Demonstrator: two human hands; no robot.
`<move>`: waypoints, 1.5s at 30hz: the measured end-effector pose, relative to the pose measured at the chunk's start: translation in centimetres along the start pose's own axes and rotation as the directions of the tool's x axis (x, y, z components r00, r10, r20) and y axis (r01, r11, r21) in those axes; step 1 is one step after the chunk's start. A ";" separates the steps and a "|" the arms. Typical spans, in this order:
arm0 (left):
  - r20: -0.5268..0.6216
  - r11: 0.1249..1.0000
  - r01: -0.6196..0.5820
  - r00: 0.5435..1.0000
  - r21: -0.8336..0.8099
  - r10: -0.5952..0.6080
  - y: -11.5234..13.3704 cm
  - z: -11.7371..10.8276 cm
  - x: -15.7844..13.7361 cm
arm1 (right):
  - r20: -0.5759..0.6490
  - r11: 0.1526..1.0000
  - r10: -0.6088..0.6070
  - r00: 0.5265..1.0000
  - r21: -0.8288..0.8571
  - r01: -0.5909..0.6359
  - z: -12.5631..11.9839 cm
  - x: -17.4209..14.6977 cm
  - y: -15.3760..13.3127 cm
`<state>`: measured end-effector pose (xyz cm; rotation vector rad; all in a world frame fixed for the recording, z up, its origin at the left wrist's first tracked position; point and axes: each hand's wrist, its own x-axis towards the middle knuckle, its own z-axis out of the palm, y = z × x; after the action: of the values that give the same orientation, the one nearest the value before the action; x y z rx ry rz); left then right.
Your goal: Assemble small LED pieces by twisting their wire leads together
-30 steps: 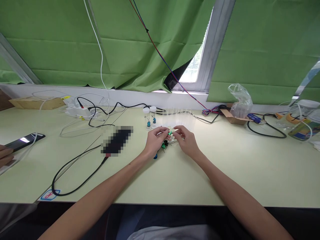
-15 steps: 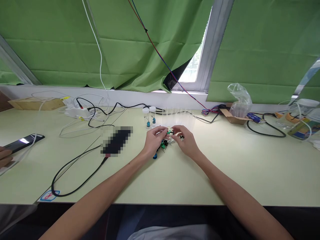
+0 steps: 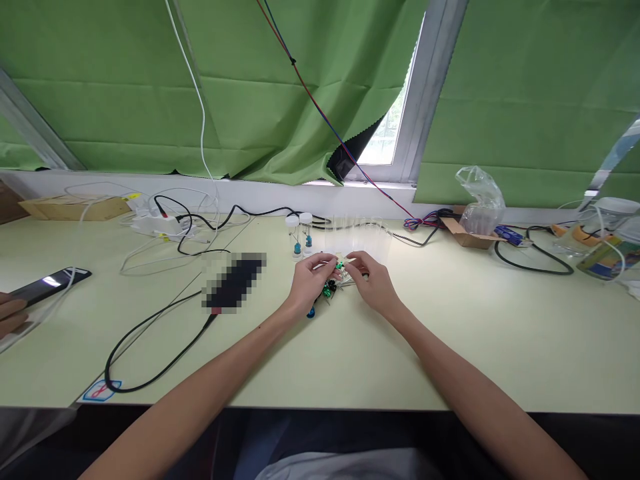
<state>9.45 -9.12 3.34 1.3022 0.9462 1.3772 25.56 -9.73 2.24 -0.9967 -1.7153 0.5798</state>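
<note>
My left hand (image 3: 311,279) pinches a small green piece (image 3: 339,265) between thumb and fingers, just above the table. My right hand (image 3: 371,279) has its fingertips closed together at the right side of that piece; what they grip is too small to make out. Beneath and between my hands lies a little heap of green and black pieces (image 3: 329,289) with thin metal legs. A blue piece (image 3: 311,312) lies under my left wrist. Behind my left hand stand two clear white-capped vials (image 3: 293,237), each with a blue piece inside. Several clear upright containers (image 3: 355,233) stand behind both hands.
A pixelated dark device (image 3: 234,283) with a black cable lies left. Another person's hand (image 3: 11,313) holds a phone (image 3: 50,283) at the far left. Behind are a power strip (image 3: 156,225) and cables. At the right stands a cardboard box (image 3: 463,235) with a plastic bag.
My right fingertips have moved slightly left, closing in against the green piece. My left hand stays nearly where it was.
</note>
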 end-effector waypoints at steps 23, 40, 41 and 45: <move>0.004 1.000 -0.006 1.000 -0.007 0.006 0.2 0.1 -0.2 | -0.003 1.000 0.003 1.000 0.025 -0.003 0.2 0.0 0.1; 0.001 1.000 0.000 1.000 0.000 0.000 0.3 0.1 -0.3 | -0.010 0.996 -0.080 0.997 0.042 0.081 0.3 0.0 0.5; 0.003 1.000 -0.001 1.000 0.000 0.001 0.3 0.1 -0.3 | -0.010 0.997 -0.073 0.997 0.036 0.073 0.3 0.0 0.5; 0.008 1.000 -0.006 1.000 -0.009 0.006 0.1 0.1 -0.2 | 0.014 0.999 -0.037 0.999 0.016 0.037 0.2 0.0 0.3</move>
<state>9.55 -9.32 3.42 1.3040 0.9307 1.3778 25.45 -9.60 1.94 -0.9495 -1.7359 0.5771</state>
